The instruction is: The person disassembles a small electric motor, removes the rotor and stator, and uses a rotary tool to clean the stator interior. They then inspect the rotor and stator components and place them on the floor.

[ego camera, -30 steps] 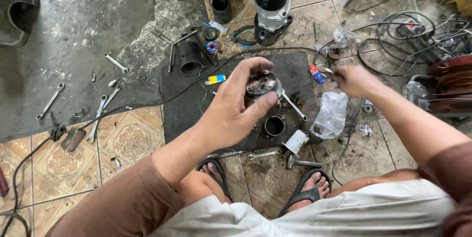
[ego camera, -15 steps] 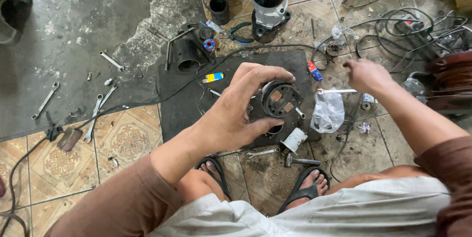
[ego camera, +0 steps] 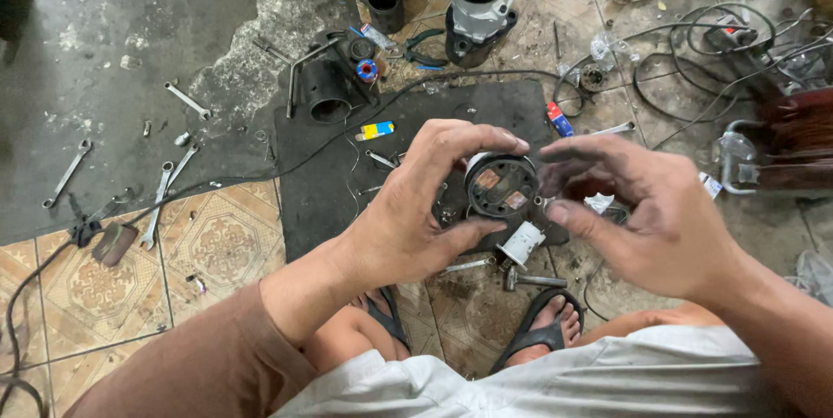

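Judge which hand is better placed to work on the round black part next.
Right, most likely. The left hand already grips the round black part around its rim, steadying it. The right hand is empty, fingers open and hovering right beside the part's open face, free to act.

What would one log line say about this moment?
left hand: grips round dark metal ring part | right hand: fingers beside the part | below: black rubber mat

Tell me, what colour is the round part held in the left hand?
Mostly black, with coppery-brown patches inside; the round part in the left hand shows best in the head view.
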A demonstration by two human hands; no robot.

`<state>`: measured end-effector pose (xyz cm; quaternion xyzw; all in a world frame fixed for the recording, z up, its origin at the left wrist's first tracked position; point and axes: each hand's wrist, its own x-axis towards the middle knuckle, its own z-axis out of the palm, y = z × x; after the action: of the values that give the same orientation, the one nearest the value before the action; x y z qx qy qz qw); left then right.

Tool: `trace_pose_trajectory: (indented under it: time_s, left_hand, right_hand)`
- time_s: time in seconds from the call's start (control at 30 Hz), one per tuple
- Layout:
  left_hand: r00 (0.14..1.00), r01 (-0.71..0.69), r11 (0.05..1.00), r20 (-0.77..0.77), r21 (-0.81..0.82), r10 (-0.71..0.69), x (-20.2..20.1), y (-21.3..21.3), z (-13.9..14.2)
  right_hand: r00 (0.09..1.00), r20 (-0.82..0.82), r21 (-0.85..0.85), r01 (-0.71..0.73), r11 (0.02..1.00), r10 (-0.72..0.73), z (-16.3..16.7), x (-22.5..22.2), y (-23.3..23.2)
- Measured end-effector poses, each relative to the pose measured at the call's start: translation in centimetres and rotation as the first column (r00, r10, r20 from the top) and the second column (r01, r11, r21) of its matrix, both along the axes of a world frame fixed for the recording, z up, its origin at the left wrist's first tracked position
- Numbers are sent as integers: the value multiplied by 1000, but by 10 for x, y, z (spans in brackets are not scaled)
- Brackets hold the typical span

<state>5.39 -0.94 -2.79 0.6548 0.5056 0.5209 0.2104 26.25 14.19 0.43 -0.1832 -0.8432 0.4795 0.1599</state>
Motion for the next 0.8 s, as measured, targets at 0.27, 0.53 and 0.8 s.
trace_pose_trajectory:
  time_s: [0.27,0.53,0.8]
  left_hand:
    - [999,35,999,17,0,-35,4,-1,3]
    - [999,28,1000,-17,2,-28,11,3,5]
    - [999,-24,998,40,-61,26,19,4,6]
  right_hand:
    - [1000,-10,43,22,999,-22,-13,-1,-3]
    - [998,41,55,54,997,-57,-16,0,-2]
    - [996,29,-103,93,990,-90,-23,13,-1]
